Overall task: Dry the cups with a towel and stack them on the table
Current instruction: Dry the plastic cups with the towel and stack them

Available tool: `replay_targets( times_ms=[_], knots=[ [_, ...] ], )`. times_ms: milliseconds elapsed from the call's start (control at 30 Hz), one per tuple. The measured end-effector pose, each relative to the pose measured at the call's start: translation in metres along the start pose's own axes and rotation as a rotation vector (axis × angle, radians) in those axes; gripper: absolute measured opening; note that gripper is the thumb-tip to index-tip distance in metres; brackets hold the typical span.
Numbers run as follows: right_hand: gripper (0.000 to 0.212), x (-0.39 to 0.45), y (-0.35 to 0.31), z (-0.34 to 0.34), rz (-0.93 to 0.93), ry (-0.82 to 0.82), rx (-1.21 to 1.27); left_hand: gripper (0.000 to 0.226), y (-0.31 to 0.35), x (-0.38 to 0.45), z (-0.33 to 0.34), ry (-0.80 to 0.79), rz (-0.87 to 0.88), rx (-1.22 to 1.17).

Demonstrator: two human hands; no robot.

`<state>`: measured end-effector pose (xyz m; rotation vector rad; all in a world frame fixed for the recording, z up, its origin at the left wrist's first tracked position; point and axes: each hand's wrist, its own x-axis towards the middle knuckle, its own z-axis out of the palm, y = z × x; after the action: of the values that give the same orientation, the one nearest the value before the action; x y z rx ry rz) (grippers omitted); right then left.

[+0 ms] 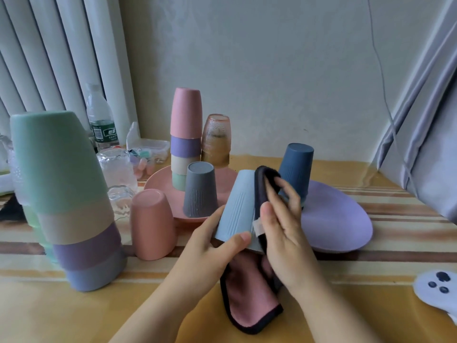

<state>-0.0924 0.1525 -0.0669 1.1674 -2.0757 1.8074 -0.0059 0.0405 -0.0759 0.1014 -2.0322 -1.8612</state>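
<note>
My left hand (217, 240) grips a light blue ribbed cup (236, 209), held upside down and tilted above the table. My right hand (279, 219) presses a pink towel with a dark border (247, 300) against the cup's right side; the towel hangs down below the cup. A tall stack of upturned cups (64, 194), green on top, stands at the left. A second stack topped by a pink cup (186, 137) stands on a pink plate (160, 184), with a grey cup (199, 190) and an amber glass (216, 139). A dark blue cup (295, 167) sits on a purple plate (341, 219).
A single pink cup (152, 224) stands upside down near the left stack. Clear glasses (117, 174), a water bottle (100, 120) and a plastic box (148, 149) crowd the back left. Curtains hang left and right. The table (74, 318) has a striped yellow cover.
</note>
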Motion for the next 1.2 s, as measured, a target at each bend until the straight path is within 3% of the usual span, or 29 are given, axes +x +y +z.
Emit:
replay_targets(
  times_ms=[133,267,433,633,767,900,1067,1200],
  knots=[
    [0.034,0.005,-0.007,-0.011,0.093,-0.039,0.092,0.049,-0.005,0.0,0.001,-0.09,-0.045,-0.099],
    [0.033,0.001,-0.007,-0.01,0.234,-0.059,0.217,0.062,-0.013,0.002,-0.001,-0.081,-0.06,-0.174],
    [0.036,-0.003,-0.012,0.0,0.279,-0.13,0.294,0.056,-0.016,0.007,-0.003,0.04,-0.064,-0.303],
    [0.039,-0.016,-0.014,0.012,0.28,-0.247,0.185,0.054,-0.013,0.012,-0.018,0.18,-0.082,-0.383],
    [0.028,-0.014,-0.014,0.011,0.259,-0.179,0.269,0.04,-0.012,0.011,-0.015,0.137,-0.063,-0.358],
    [0.029,-0.006,-0.012,0.001,0.26,-0.118,0.381,0.043,-0.014,0.011,-0.015,0.013,-0.046,-0.322],
    [0.042,-0.002,-0.001,-0.009,0.447,-0.02,0.659,0.07,-0.012,0.004,-0.005,-0.246,-0.036,-0.405],
    [0.055,-0.004,0.001,-0.006,0.46,-0.047,0.724,0.078,-0.012,0.008,-0.004,-0.063,-0.106,-0.494]
  ],
)
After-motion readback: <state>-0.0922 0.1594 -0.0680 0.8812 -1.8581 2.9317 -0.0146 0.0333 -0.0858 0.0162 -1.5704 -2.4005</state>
